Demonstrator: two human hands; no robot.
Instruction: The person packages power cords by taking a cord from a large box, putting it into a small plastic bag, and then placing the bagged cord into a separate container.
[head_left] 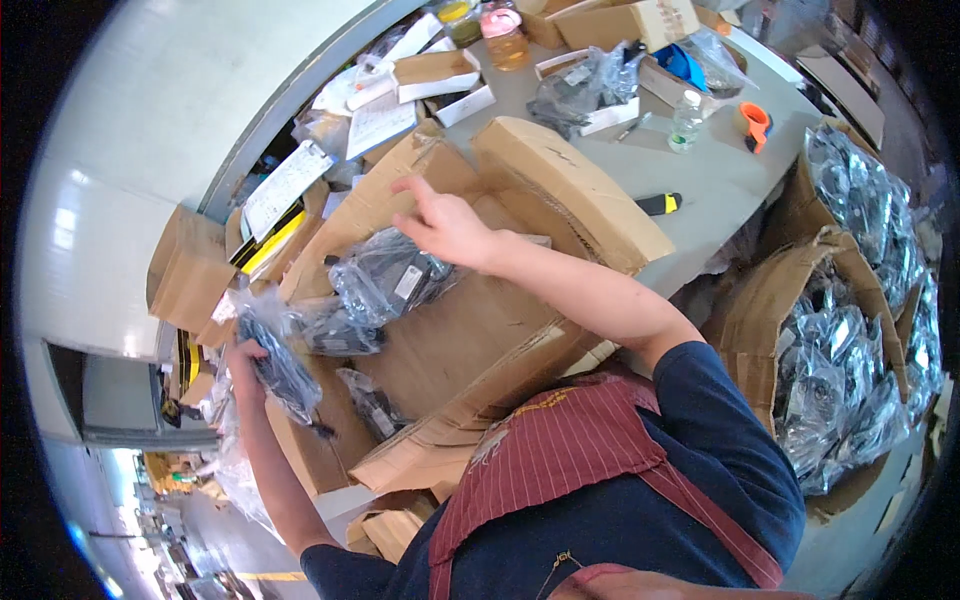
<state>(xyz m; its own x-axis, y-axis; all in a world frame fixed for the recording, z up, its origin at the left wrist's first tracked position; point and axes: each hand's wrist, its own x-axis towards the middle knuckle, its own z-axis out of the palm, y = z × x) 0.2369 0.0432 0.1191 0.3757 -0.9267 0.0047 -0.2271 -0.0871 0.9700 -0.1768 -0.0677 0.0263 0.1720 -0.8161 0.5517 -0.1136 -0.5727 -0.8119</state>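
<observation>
My left hand (246,368) is closed on a clear plastic bag with a black item in it (275,355), at the left side of an open cardboard box (470,365). My right hand (445,228) is over the far part of that box, index finger and thumb apart, with nothing seen in it. Just below it lie more bagged black items (385,285), one bearing a white label. Another bagged item (370,400) rests in the box's near left corner. What the bagged items are, I cannot make out.
On the grey table are a yellow-and-black cutter (660,204), an orange tape dispenser (755,127), a clear bottle (686,122) and a pink-lidded jar (504,40). Papers (285,190) lie at the far left. Boxes full of bagged items (830,370) stand at right.
</observation>
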